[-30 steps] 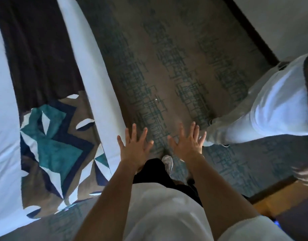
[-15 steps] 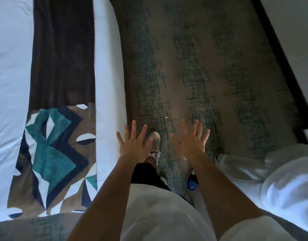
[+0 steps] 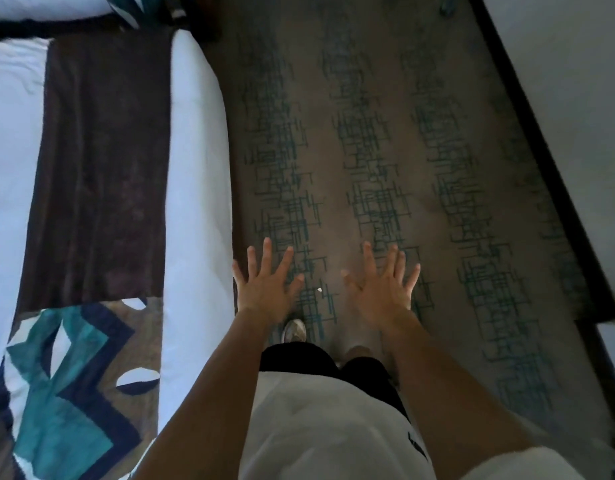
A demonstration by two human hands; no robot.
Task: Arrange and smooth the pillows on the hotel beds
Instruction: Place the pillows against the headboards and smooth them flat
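Note:
A hotel bed (image 3: 198, 174) with white linen runs along the left. Across it lies a runner, dark brown (image 3: 101, 168) further up and patterned in teal, navy and white (image 3: 70, 386) nearer me. No pillow is clearly in view; only a white edge of a second bed (image 3: 46, 6) with a teal patterned piece (image 3: 126, 5) shows at the top left. My left hand (image 3: 266, 287) and my right hand (image 3: 382, 289) hover over the carpet, palms down, fingers spread, holding nothing. The left hand is just beside the mattress edge.
Brown carpet (image 3: 368, 150) with teal line patterns fills the aisle between the bed and a light wall (image 3: 576, 98) with a dark baseboard (image 3: 548, 188) on the right. My shoe (image 3: 294, 330) shows below my left hand.
The view has advanced along the aisle beside the bed. The person in white at the right has dropped out of view. Both hands stay spread and empty.

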